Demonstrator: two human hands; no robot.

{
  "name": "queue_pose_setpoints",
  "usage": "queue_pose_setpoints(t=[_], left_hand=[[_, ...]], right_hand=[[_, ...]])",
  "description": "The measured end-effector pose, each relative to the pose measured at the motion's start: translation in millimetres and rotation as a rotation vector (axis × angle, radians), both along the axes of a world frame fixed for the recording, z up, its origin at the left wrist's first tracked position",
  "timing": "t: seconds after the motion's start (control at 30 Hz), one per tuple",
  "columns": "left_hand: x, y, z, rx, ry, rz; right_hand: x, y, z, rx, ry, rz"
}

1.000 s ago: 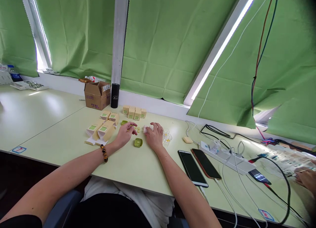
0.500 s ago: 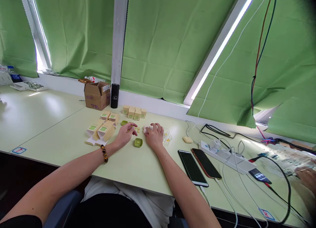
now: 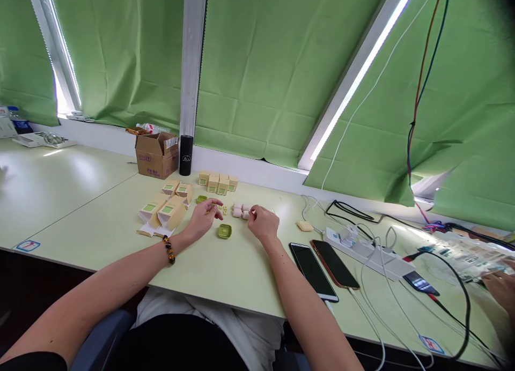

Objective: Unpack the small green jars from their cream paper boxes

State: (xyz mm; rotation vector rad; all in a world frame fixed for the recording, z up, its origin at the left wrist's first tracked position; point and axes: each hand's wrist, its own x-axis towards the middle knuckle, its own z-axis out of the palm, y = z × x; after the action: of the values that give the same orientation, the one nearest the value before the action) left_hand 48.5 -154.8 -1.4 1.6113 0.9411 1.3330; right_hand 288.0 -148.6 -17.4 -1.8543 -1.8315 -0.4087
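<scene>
The left hand (image 3: pixel 206 216) is half open, seemingly empty; the right hand (image 3: pixel 264 222) curls, its hold hidden, beside pale cylinders (image 3: pixel 237 213) clustered centrally, probably for easy reach.

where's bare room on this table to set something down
Bare: the tabletop between the forearms, from the square green dish to the near edge; also left of the opened cartons, toward the seam. Crowded: between left hand and right hand, where pinkish pieces sit; around the phones and power strip.
</scene>
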Motion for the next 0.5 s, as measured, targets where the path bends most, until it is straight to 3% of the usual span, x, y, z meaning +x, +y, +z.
queue_pose_setpoints(t=[0.17, 0.5], left_hand=[[0, 0, -0.1, -0.016, 0.011, 0.002], [0, 0, -0.3, -0.011, 0.004, -0.003]], right_hand=[[-5, -8, 9, -0.193, -0.101, -0.088], [-10, -11, 20, -0.276, -0.156, -0.145]])
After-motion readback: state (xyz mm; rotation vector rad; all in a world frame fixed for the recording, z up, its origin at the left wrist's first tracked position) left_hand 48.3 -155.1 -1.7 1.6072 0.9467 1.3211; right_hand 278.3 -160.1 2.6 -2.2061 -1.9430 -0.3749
